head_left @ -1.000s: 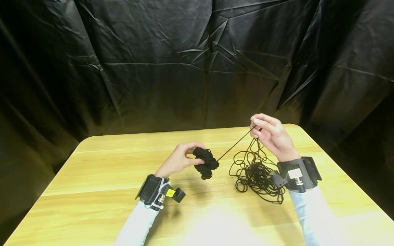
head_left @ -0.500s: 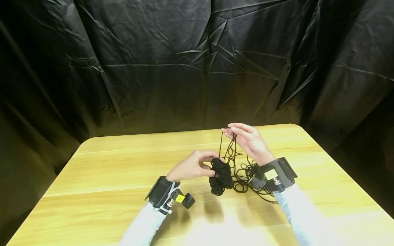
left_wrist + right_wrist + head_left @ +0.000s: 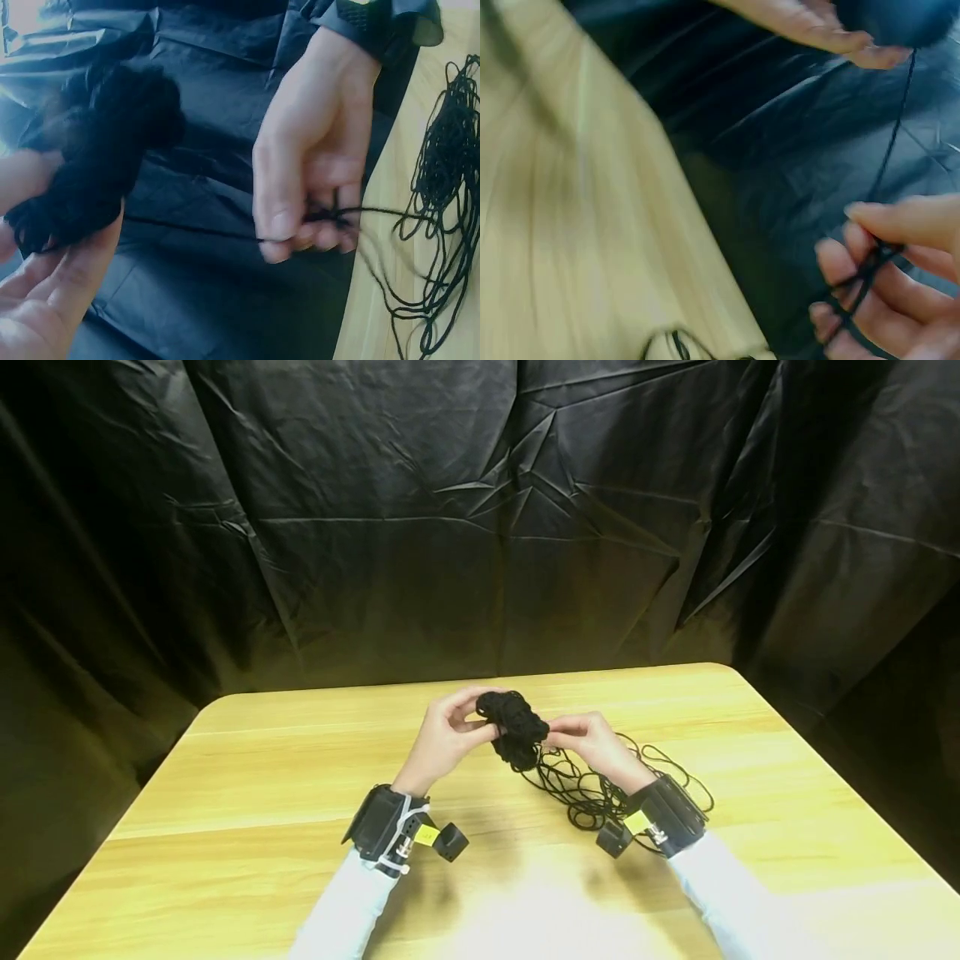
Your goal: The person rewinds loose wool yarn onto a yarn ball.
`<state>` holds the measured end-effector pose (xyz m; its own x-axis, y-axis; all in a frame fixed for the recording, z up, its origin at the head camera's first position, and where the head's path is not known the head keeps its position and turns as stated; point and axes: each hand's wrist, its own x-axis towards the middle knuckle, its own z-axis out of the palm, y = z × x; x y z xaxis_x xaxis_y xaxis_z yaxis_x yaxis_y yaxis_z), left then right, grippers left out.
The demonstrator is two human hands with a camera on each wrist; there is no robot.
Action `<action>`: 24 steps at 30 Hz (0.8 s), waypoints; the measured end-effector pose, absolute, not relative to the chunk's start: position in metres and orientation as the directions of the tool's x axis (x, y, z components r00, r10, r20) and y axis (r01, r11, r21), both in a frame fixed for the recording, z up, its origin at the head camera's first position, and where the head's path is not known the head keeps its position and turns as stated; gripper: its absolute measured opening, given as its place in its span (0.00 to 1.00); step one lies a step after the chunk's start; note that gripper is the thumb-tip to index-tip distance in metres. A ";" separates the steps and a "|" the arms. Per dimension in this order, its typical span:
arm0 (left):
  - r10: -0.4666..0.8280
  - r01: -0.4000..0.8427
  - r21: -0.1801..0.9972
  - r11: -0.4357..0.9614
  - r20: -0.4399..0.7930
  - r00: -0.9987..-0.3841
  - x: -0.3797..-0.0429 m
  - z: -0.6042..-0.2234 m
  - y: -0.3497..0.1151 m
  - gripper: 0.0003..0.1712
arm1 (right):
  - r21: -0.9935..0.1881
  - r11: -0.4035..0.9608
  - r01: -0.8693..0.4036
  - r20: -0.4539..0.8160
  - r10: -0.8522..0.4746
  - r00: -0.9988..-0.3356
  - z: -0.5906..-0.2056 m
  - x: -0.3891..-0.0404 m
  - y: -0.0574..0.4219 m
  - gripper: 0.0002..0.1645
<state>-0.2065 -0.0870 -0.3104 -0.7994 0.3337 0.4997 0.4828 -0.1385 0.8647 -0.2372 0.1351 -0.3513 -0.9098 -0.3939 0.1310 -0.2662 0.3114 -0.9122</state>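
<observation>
Starting at the left of the head view, we see the wood-grained surface (image 3: 225,777) across the lower half of the frame and a creased black sheet (image 3: 375,568) filling the upper half. Left of centre at the bottom edge, a pale left sleeve (image 3: 341,906) leads up to a black left wrist strap (image 3: 378,822), which carries a small camera (image 3: 452,842) beside a yellow label. Just left of the frame's centre we find the left hand (image 3: 442,739), its thumb and fingers curled round a bundle of black cord (image 3: 512,727) that is held above the surface. From the bundle a single strand (image 3: 195,228) crosses the middle of the left wrist view to the right hand (image 3: 596,745), whose thumb and fingers pinch it; in the right wrist view we see cord crossing over those fingers at the lower right. Near and beneath this hand, right of centre in the head view, loose cord (image 3: 444,165) lies tangled in loops on the surface, partly hidden by the forearm. Farther right we see the right wrist strap (image 3: 671,814) and the right sleeve (image 3: 716,885), which runs down toward the lower right.
</observation>
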 end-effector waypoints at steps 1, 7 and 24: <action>0.308 0.488 0.860 -0.148 0.509 -0.804 -0.207 -0.310 -0.088 0.23 | -0.891 0.347 -0.292 0.128 -0.426 -0.896 -0.353 -0.237 0.138 0.18; 0.138 0.510 0.850 -0.132 0.525 -0.840 -0.210 -0.307 -0.096 0.22 | -0.772 0.506 -0.385 0.025 -0.581 -0.814 -0.355 -0.236 0.158 0.14; 0.275 0.434 0.897 -0.088 0.440 -0.855 -0.208 -0.315 -0.079 0.21 | -0.982 -0.014 -0.186 0.157 -0.598 -0.786 -0.347 -0.223 0.108 0.25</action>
